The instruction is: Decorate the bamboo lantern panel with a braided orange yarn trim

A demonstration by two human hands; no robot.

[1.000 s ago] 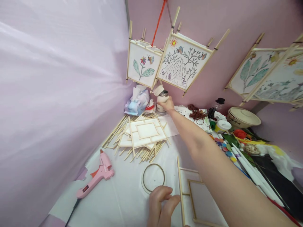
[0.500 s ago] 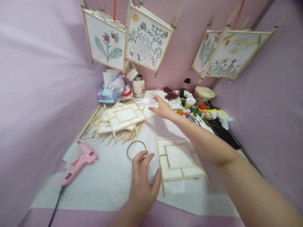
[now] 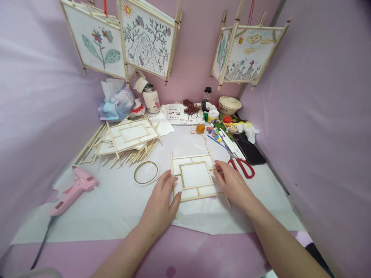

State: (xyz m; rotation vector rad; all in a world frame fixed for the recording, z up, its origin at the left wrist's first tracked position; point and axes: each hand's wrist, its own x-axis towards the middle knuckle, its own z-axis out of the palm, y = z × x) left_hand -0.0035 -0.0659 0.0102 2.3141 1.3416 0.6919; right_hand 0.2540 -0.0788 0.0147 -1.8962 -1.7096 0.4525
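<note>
Paper-backed frame (image 3: 196, 175) between left hand (image 3: 160, 196), loosely open, and right hand (image 3: 233, 183), grip unclear, both near; long side sticks (image 3: 172, 162) run forward.

This is a craft workspace, shown by its glue gun (image 3: 82, 183), scissors (image 3: 238, 159), loose sticks (image 3: 139, 156) and painted lanterns (image 3: 147, 42).

The panel (image 3: 195, 174) was white with straw-coloured bars. Left of it, the glue gun (image 3: 72, 197) was pink; right of it, the scissors (image 3: 241, 168) had red handles. Beyond it, the bottle (image 3: 151, 101) was cream with a red print.
</note>
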